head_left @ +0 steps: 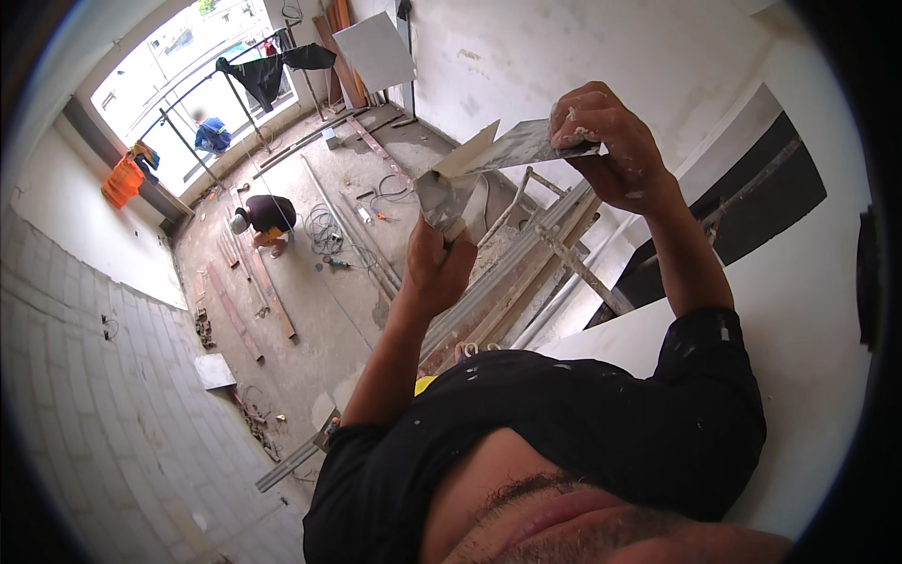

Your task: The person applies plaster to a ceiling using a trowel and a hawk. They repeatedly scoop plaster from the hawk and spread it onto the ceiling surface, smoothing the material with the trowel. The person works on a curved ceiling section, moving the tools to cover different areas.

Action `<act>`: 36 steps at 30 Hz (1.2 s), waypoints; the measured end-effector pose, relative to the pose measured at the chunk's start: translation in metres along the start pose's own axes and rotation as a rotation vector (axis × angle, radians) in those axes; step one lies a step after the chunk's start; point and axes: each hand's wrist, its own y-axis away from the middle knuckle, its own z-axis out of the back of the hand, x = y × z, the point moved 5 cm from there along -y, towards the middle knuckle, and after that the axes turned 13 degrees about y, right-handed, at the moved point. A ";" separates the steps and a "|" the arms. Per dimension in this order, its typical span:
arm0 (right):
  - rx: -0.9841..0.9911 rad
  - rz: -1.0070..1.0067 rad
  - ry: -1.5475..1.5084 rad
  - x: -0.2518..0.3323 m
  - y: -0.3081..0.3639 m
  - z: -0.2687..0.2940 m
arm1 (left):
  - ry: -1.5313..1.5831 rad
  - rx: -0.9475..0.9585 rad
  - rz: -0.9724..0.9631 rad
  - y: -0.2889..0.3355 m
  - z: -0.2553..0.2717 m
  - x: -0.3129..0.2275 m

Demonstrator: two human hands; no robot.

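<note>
My left hand (pixel 440 268) is closed round the handle of a putty knife (pixel 445 199), its blade pointing up and smeared with pale putty. High on the right, my right hand (pixel 606 141) grips a wide flat metal scraper blade (pixel 521 148) between thumb and fingers; white residue spots the knuckles. The two blades meet or overlap near the knife's upper edge. A cream-coloured flap (pixel 472 150), putty or a blade face, stands there; I cannot tell which.
Below me are scaffold planks (pixel 507 282) and a metal frame (pixel 578 263). On the floor a crouching person (pixel 268 218) is near long boards (pixel 268 291) and coiled cable (pixel 324 230). Another person (pixel 211 133) is by the window opening. A white wall (pixel 526 56) rises ahead.
</note>
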 end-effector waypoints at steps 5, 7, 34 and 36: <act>-0.071 0.045 0.059 -0.003 0.003 0.003 | -0.149 0.044 -0.049 -0.005 -0.007 -0.019; -0.131 0.089 0.070 -0.002 0.005 0.007 | -0.247 0.086 -0.122 -0.010 -0.011 -0.032; -1.008 0.268 0.904 0.100 -0.164 0.438 | 0.751 -0.166 0.620 0.034 -0.033 0.005; -0.958 0.188 0.986 0.105 -0.190 0.455 | 0.744 -0.171 0.593 0.034 -0.031 0.000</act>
